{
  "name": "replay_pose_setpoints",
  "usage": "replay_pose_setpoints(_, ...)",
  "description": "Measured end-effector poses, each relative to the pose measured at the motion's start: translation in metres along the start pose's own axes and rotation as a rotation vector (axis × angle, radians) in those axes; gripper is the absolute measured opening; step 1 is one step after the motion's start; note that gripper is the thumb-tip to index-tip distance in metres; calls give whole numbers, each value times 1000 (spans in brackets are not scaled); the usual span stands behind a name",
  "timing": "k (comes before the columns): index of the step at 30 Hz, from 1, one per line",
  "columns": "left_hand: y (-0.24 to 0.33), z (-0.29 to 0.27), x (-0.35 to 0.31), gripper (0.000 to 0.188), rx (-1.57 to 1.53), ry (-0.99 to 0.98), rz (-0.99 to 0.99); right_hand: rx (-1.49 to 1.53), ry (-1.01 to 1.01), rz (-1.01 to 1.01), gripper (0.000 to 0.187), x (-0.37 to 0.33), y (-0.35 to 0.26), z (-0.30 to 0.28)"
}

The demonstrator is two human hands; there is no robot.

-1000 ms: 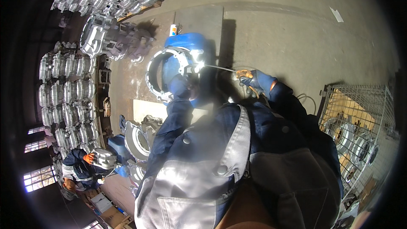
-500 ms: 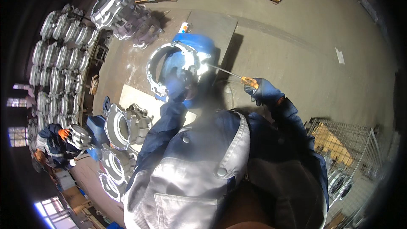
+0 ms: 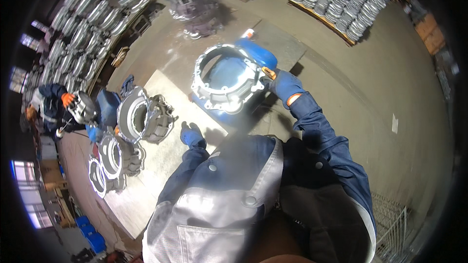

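A silvery ring-shaped metal housing casting (image 3: 229,95) lies on a blue plastic drum or support (image 3: 258,52), its wide round opening turned upward. My right hand (image 3: 286,86), in a blue glove, is closed on an orange-handled screwdriver (image 3: 268,72) at the casting's right rim. The screwdriver's shaft cannot be made out now. My left hand (image 3: 193,135), also gloved in blue, is away from the casting, below and left of it over a pale board. Its fingers are apart and nothing shows in them.
More housings (image 3: 134,114) stand on the pale board (image 3: 161,85) at left. Beyond them a co-worker's orange-gloved hand (image 3: 68,99) rests on another casting (image 3: 84,107). Stacked castings (image 3: 336,0) sit on a pallet at far right. A wire cage (image 3: 392,226) is at lower right.
The casting has turned from standing tilted to lying opening-up. My left hand has let go of it and drawn back. My right hand has brought the screwdriver up to the rim. The view has turned.
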State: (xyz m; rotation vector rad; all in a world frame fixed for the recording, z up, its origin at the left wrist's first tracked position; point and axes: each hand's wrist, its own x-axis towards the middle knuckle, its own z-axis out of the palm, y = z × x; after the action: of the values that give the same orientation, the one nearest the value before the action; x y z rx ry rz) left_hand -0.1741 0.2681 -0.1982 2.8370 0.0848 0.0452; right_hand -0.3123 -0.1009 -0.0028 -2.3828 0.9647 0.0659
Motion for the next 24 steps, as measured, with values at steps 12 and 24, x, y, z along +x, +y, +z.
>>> replay_pose_setpoints(12,2,-9,-6,46,-237,104,76,265,-329,-331,33,-88,9,-15)
replay_pose_setpoints(24,198,-34,39,46,-131,-377,1074,902,-120,-122,25,-156,130,24)
